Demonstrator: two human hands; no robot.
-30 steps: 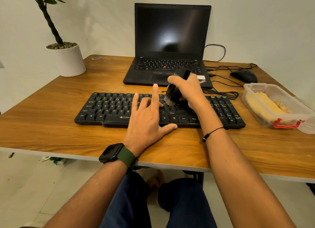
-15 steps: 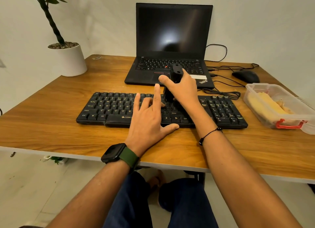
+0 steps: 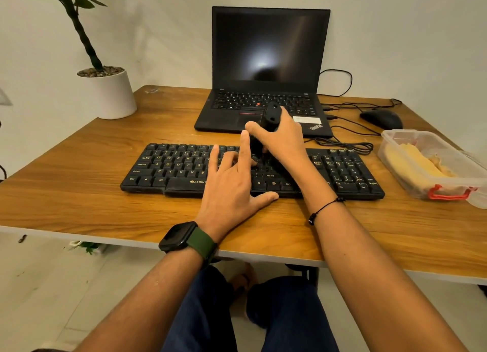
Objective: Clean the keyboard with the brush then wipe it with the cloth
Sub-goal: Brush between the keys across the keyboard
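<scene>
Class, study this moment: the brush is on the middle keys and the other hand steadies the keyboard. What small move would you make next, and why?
Probably sweep the brush sideways toward the number pad. The right hand grips it upright on the middle keys of the keyboard, the left hand rests flat on the keys to steady the board, and the yellow cloth lies in its plastic box, so brushing seems unfinished.

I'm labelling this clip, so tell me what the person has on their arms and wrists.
Both forearms are bare, with no sleeves in view. The left wrist carries a smartwatch with a black rectangular case on a dark green band. The right wrist wears a thin black cord bracelet with small dark beads. No rings or gloves show on either hand.
</scene>
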